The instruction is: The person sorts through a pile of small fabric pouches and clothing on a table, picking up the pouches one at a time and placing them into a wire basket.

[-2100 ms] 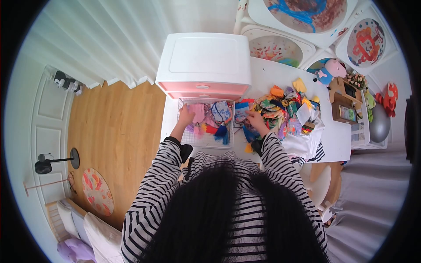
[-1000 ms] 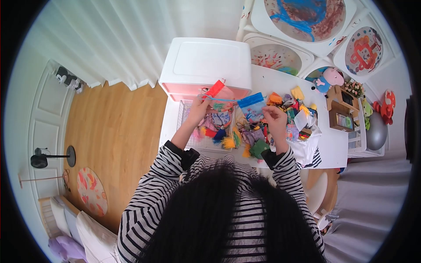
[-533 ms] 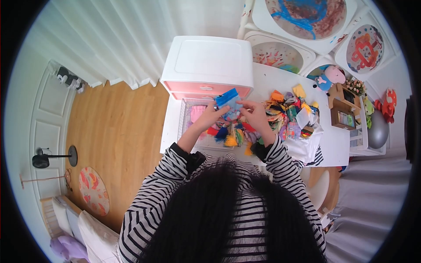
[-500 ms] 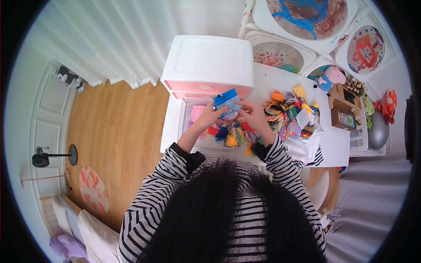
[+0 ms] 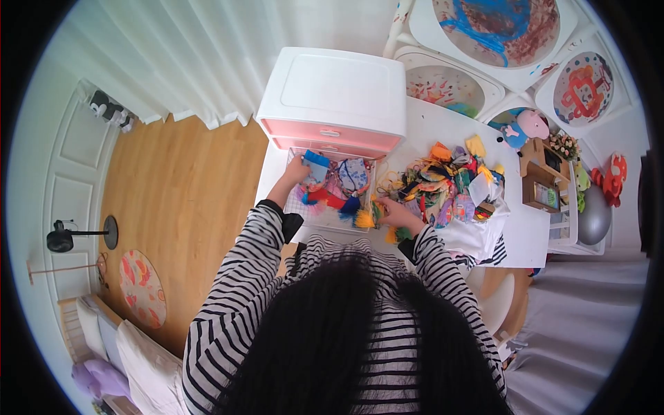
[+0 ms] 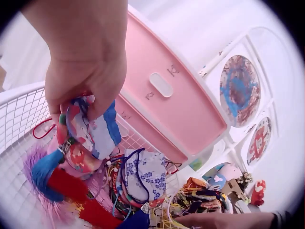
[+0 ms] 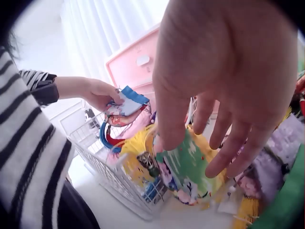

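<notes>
My left hand point(image 5: 299, 171) is over the left side of the white wire basket point(image 5: 293, 196), pinching a small pouch with a blue top point(image 5: 316, 160). In the left wrist view, curled fingers grip the pouch beside a blue-and-red tassel point(image 6: 69, 183). A blue-flowered white pouch point(image 6: 147, 175) and cords lie in the basket. My right hand point(image 5: 400, 213) is at the basket's right edge, fingers spread loosely over a green-and-yellow pouch point(image 7: 186, 164). In the right wrist view, the thumb and fingertips overlap that pouch, near a yellow tassel point(image 7: 138, 143).
A white and pink drawer unit point(image 5: 332, 90) stands behind the basket. Right of the basket, a colourful pile of pouches and tassels point(image 5: 443, 180) covers the white table point(image 5: 529, 235), beside white cloth point(image 5: 477, 238). A wooden organiser point(image 5: 539, 180) and plush toy point(image 5: 522, 129) stand farther right.
The blue-topped pouch was lifted and held between both hands, then carried left and down to the basket by the left hand. The right hand let go of it and moved down to the green-and-yellow pouch.
</notes>
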`<state>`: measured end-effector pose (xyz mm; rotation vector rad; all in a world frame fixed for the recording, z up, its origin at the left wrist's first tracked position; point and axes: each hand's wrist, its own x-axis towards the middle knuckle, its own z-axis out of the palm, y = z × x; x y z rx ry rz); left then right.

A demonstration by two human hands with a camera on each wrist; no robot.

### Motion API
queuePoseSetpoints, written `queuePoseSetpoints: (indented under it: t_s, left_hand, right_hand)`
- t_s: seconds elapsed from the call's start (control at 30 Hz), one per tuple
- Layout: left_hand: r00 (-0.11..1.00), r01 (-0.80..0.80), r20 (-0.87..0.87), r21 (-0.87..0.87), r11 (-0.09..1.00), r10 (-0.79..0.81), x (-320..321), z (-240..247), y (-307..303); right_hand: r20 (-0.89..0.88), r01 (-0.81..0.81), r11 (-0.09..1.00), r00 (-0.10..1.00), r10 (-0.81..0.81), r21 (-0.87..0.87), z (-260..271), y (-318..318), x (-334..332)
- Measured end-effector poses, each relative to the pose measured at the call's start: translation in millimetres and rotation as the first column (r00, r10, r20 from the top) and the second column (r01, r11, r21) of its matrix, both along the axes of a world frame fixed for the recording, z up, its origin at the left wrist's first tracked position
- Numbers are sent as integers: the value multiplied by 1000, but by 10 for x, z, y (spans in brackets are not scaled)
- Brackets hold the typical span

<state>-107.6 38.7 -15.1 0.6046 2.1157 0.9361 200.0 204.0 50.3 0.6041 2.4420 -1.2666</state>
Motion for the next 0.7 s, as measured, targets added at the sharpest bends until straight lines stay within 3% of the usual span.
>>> queuePoseSetpoints:
  t_s: [0.13, 0.2, 0.23, 0.27, 0.33, 0.37, 0.43, 0.47, 0.53, 0.57, 0.63, 0.7]
  left_hand:
    - [991, -112, -53, 160, 981, 122, 113, -168, 55]
    - [979, -125, -152, 87, 988, 137, 196, -135, 46]
    - [943, -133, -304, 34, 991, 137, 267, -117, 45]
    - [942, -132, -305, 32, 991, 136, 337, -101, 34]
    - [807, -86, -584, 39, 996, 93, 493, 186, -15]
    - [813, -91, -576, 23, 996, 87, 601, 275, -122]
    - [816, 133, -571, 27, 991, -94, 635, 352, -166]
    - [816, 131, -570, 27, 991, -93, 637, 366, -173]
    - [816, 311, -498, -50, 949, -293, 616, 221, -181]
    - [817, 310, -497, -49, 950, -292, 619, 124, -188]
    - [741, 438, -474, -196, 878, -475, 646, -83, -194]
    - [758, 384, -484, -209, 899, -436, 715, -81, -188]
  right_hand:
    - [23, -19, 997, 1000, 21, -78, -139, -86, -46]
    - [-45, -82, 994, 995, 85, 69, -229, -121, -69]
    - [-46, -80, 994, 996, 83, 69, -217, -130, -69]
    - [-20, -68, 994, 997, 70, 82, -209, -145, -69]
    - [6, -62, 994, 998, 62, 91, -219, -176, -80]
    - [10, -74, 993, 997, 74, 92, -229, -250, -2]
    - [5, -89, 990, 996, 89, 106, -210, -269, -16]
    - [38, -60, 994, 998, 57, 95, -196, -272, -16]
    - [72, -32, 996, 997, 25, 86, -146, -282, -17]
    - [63, -34, 995, 998, 29, 89, -124, -291, -13]
    - [54, -35, 995, 998, 30, 96, -178, -276, 18]
    - [-69, 2, 997, 998, 4, 80, -292, -266, 41]
